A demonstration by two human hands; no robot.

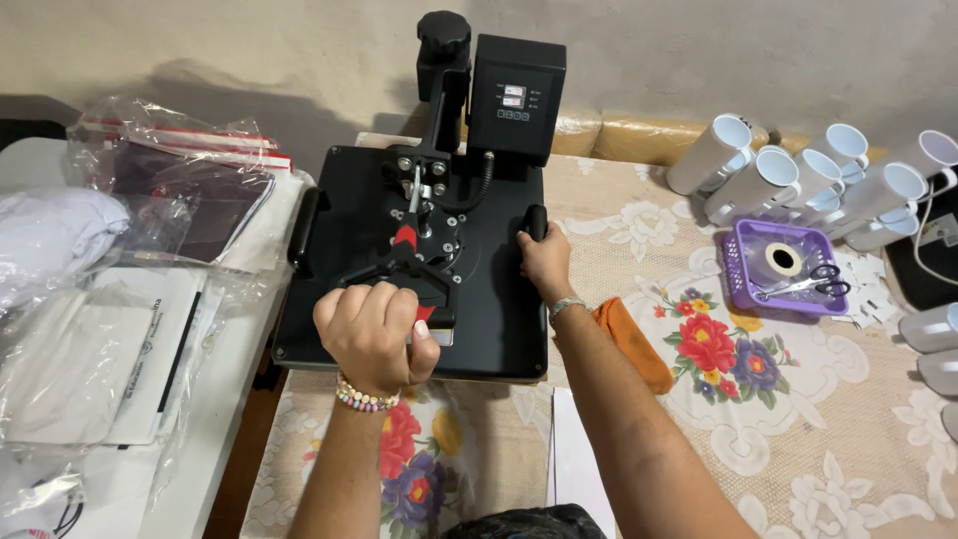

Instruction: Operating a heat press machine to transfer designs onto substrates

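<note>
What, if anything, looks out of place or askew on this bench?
Little stands out. The white mugs lie tipped on their sides in a loose heap, not upright. An orange cloth sits crumpled beside the heat press, under the right forearm.

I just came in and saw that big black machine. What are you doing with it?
A person stands at a black heat press on a table with a flowered cloth. The left hand is closed around the press's front lever handle, and the right hand holds the side handle. The top plate looks lowered. White mugs and a purple basket with scissors sit to the right.
</note>
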